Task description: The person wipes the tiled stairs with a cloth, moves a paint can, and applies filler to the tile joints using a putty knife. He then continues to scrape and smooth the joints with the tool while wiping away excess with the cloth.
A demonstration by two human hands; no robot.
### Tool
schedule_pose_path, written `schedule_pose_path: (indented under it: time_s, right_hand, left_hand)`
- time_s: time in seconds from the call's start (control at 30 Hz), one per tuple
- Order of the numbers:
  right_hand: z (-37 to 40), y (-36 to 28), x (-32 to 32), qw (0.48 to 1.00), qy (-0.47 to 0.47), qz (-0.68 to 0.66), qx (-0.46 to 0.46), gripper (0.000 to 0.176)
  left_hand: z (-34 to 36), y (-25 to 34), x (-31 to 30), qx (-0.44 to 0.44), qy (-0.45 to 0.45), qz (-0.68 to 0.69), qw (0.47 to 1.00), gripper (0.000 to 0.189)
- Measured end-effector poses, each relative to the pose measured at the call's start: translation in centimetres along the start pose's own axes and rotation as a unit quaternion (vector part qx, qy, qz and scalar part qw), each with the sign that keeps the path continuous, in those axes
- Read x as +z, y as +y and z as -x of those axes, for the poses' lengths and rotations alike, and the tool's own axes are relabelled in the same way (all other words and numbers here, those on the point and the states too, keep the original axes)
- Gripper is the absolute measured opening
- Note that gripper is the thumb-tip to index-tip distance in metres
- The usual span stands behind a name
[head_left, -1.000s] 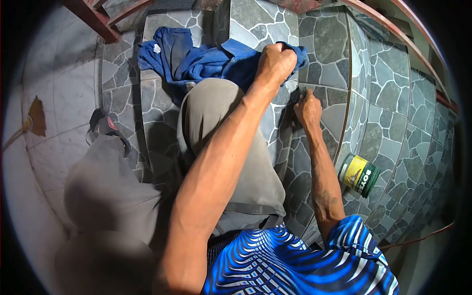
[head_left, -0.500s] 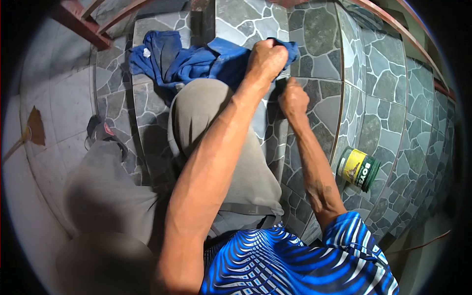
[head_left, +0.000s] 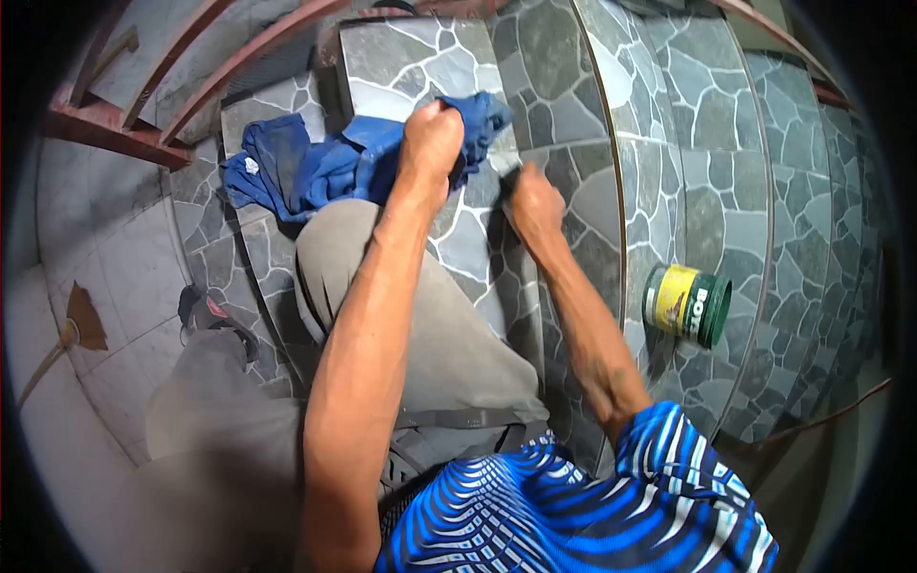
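My left hand (head_left: 430, 138) is closed on a crumpled blue cloth (head_left: 334, 172), with a bunched end showing to the right of the fist. The cloth spreads leftward over the stone-patterned tiled step (head_left: 420, 57), beyond my raised knee. Lower and to the right, my right hand (head_left: 537, 202) is curled into a fist by the step's edge. A dark patch shows at its fingers; what they hold, I cannot tell.
A green and yellow paint bucket (head_left: 686, 306) lies on its side on the tiled steps to the right. Reddish railings (head_left: 124, 129) cross the upper left, and another railing (head_left: 783, 38) curves at the upper right. A broom (head_left: 76, 329) is at the far left.
The view has shifted, so most things sit further left. My left hand has moved left with the cloth, widening the gap to my right hand. Both fists stay closed.
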State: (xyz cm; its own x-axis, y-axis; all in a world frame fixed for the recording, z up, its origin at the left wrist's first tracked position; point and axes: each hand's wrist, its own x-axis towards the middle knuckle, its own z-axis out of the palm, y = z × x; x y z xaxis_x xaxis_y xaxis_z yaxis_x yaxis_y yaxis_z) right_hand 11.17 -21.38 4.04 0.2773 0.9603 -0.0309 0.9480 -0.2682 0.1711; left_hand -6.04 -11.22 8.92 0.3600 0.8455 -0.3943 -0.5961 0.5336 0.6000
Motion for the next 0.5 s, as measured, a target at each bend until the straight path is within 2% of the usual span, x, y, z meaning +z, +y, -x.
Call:
schedule_pose_path:
  time_s: [0.03, 0.07, 0.1, 0.17, 0.2, 0.3, 0.33, 0.37, 0.43, 0.5]
  right_hand:
    - [0.6, -0.1, -0.9, 0.999, 0.019, -0.034, 0.003, 0.015]
    - [1.2, -0.3, -1.5, 0.998, -0.020, -0.038, 0.049, 0.016]
    - [1.4, -0.1, -0.9, 0.999, -0.011, -0.032, 0.039, 0.017]
    - [-0.2, 0.7, 0.8, 0.999, 0.015, -0.024, 0.017, 0.020]
    - [-0.9, 0.7, 1.1, 0.999, 0.008, -0.026, 0.031, 0.028]
    - [-0.4, 1.3, -0.6, 0.998, -0.018, -0.067, 0.004, 0.038]
    - [-0.4, 0.7, -1.2, 0.998, -0.028, -0.050, 0.036, 0.043]
    - [-0.8, 1.1, -0.3, 0.999, -0.014, -0.043, 0.020, 0.041]
    - [-1.9, 0.4, -0.1, 0.999, -0.010, -0.037, 0.018, 0.036]
    - [-1.0, 0.3, -1.2, 0.999, -0.019, -0.036, 0.019, 0.033]
  left_hand:
    - [-0.2, 0.5, 0.1, 0.004, 0.010, 0.003, 1.000, 0.028]
    - [0.0, 0.5, -0.1, 0.017, -0.002, 0.004, 1.000, 0.025]
    - [-0.1, 0.2, -0.5, 0.047, 0.011, -0.031, 0.998, 0.024]
    - [-2.4, -2.6, -1.5, 0.065, -0.028, -0.010, 0.997, 0.025]
    - [-1.9, -2.1, -1.7, 0.058, -0.021, -0.066, 0.996, 0.022]
    - [-0.3, -0.2, -0.3, 0.022, 0.005, 0.014, 1.000, 0.019]
    - [-0.4, 0.2, -0.4, 0.024, 0.032, 0.012, 0.999, 0.019]
    - [-0.9, -0.2, -1.3, 0.048, 0.015, -0.009, 0.999, 0.019]
    - [-2.7, -2.1, -1.4, 0.038, 0.025, -0.069, 0.997, 0.020]
    - [-3.1, -3.2, -0.9, 0.060, 0.022, -0.062, 0.996, 0.023]
